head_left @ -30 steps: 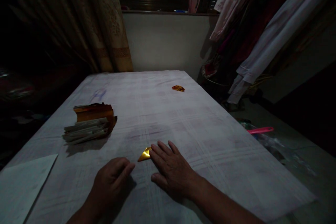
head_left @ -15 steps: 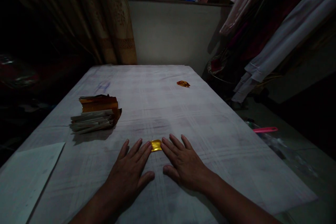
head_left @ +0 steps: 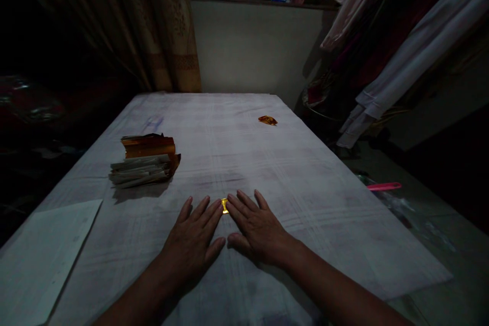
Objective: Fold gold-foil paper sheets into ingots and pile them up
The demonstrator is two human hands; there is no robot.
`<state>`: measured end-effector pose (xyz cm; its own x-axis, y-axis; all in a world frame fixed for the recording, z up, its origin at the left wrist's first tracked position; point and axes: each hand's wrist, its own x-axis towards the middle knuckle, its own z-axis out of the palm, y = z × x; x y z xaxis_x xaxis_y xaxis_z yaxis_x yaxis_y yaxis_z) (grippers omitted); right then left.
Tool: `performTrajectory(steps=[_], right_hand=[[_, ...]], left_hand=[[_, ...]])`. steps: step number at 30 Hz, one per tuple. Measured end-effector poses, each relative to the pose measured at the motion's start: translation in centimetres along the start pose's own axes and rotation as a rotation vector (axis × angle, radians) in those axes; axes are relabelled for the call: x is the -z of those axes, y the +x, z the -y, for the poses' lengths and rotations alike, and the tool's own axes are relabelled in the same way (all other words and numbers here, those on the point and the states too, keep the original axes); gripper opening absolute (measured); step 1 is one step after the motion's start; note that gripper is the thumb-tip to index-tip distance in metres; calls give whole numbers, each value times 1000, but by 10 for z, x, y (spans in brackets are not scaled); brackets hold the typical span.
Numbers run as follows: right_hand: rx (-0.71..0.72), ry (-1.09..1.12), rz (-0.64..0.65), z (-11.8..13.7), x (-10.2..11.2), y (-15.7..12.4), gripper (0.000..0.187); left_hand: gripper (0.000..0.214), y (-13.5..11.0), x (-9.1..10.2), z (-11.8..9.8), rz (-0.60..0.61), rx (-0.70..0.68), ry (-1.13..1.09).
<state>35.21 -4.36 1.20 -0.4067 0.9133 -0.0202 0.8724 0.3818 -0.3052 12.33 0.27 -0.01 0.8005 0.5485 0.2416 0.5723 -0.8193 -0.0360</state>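
Note:
A small piece of shiny gold foil paper lies flat on the cloth-covered table, with only a narrow strip of it showing. My left hand rests palm down, fingers spread, its index fingertip pressing the foil's left end. From the other side my right hand lies palm down too, fingers stretched out, with fingertips over the foil's right end. The parts of the foil beneath the fingers are hidden. Neither hand grips anything.
A stack of folded gold and grey papers sits to the left. A folded gold foil piece lies at the far right. White paper covers the near left corner. Hanging clothes and a pink-handled object are beyond the right edge.
My right hand has slid left toward my left hand, so less of the gold foil shows between the fingertips. The whole view has shifted slightly.

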Motion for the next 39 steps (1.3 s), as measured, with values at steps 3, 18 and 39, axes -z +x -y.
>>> performTrajectory(steps=[3,18,39], right_hand=[[-31,-20,29,-11,6,-9,68],[-44,0,-10,-16,4,-16,72],[7,-12,-57,2,-4,7,62]], left_hand=[[59,0,3,1,-3,-1,-1],[60,13,-8,-15,10,1,25],[51,-3,1,-3,-59,14,47]])
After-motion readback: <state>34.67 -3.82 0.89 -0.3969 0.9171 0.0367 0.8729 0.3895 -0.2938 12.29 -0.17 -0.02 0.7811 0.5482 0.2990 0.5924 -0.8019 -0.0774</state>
